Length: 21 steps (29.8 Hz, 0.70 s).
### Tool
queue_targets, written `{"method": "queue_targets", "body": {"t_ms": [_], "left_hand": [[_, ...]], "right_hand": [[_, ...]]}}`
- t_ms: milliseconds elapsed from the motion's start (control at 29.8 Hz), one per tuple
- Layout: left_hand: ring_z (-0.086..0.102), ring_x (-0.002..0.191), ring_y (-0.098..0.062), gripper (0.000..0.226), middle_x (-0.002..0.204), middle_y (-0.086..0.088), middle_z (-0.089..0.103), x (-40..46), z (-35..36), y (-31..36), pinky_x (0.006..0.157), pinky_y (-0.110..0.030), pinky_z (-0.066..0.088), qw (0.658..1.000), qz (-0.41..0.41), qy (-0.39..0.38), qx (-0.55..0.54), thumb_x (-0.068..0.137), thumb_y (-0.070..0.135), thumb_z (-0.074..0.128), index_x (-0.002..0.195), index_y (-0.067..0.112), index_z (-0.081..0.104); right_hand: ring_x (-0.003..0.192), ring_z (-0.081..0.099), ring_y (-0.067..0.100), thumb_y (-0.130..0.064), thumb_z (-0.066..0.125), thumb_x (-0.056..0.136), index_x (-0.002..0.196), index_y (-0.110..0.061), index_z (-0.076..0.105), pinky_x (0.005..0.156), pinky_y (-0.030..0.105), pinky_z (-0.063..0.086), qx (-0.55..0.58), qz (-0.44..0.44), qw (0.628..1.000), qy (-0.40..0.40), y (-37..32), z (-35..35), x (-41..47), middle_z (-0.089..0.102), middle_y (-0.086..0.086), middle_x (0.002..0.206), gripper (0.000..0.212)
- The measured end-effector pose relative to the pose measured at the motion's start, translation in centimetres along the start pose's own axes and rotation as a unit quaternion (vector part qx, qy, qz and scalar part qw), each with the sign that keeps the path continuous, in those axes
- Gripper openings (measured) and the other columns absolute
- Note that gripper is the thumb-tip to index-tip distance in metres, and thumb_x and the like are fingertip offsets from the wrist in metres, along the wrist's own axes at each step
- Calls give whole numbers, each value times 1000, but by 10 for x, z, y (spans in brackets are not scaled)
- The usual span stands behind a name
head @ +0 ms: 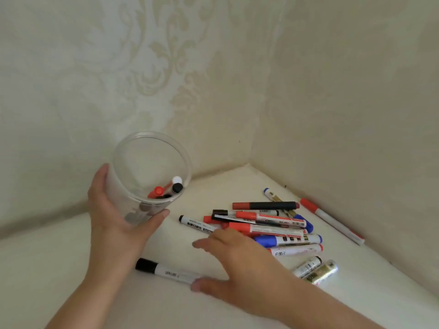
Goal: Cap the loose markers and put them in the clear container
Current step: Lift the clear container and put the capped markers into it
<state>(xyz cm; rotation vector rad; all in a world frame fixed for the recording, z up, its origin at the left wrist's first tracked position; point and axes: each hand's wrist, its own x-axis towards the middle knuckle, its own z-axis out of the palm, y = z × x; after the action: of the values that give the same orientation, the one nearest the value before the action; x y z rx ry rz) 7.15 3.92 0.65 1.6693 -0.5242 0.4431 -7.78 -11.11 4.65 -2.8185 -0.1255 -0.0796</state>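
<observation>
Your clear container (152,167) is a round see-through tub, tilted with its open mouth toward you, held off the white surface. A few capped markers lie in its bottom (166,189), with red, black and white ends showing. The loose pile (266,225) lies in the corner: red, blue and black markers crossing one another. One black-capped marker (164,270) lies apart, nearer you. A red-capped one (332,220) lies along the right wall.
</observation>
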Motion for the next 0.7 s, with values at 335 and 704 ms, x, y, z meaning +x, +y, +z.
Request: {"method": "queue_targets", "body": {"t_ms": [335, 704], "left_hand": [[28, 134, -4, 109, 134, 37, 22, 4, -9, -4, 106, -48, 35, 1000, 8, 12, -14, 50, 36, 82, 138, 32, 19], [25, 134, -3, 108, 144, 10, 26, -1, -9, -2, 111, -35, 28, 1000, 2, 10, 2, 56, 12, 86, 139, 27, 20]], "right_hand": [[62, 56, 14, -12, 75, 54, 82, -16, 58, 41, 22, 28, -162, 80, 978, 107, 7, 17, 26, 55, -1, 78, 33], [91, 53, 25, -16, 49, 85, 110, -10, 45, 48, 26, 27, -267, 79, 960, -15, 27, 9, 58, 49, 6, 106, 26]]}}
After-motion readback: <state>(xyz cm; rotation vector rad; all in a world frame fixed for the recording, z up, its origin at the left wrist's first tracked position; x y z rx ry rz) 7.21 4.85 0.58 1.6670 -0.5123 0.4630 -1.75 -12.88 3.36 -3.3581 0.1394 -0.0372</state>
